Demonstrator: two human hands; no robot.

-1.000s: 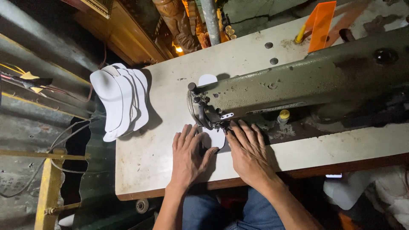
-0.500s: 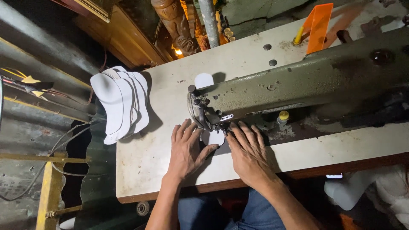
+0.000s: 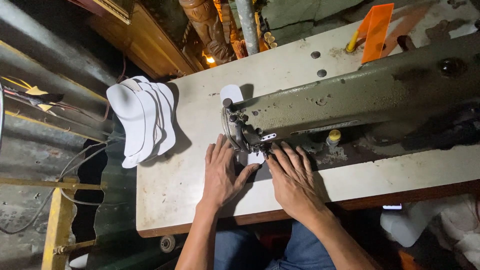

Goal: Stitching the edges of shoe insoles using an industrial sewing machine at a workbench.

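Head view, looking down on the table (image 3: 180, 200). An olive-green sewing machine (image 3: 360, 100) ran across the right half of the frame, its needle end near centre.

Left hand (image 3: 222, 172) lay flat, palm down, fingers spread and open, just left of the needle; it gripped nothing, only pressed. Right hand (image 3: 295, 180) likewise flat and open, fingers extended toward the needle from the right. Between the two, a small white cut piece (image 3: 254, 159) sat under the presser foot at frame centre, mostly hidden by fingers and machine head; fingertips of both hands appeared to touch it.

A fanned stack of white curved pieces (image 3: 142, 120) rested at the table's left edge, well apart from the hands. One more small white piece (image 3: 231, 93) lay behind the machine head. An orange plastic guard (image 3: 376, 30) stood at upper right.

Judgement: guiding the piece well would call for even, light downward pressure from both hands, fingertips kept clear of the needle line, steering from the sides and not pulling the piece through.
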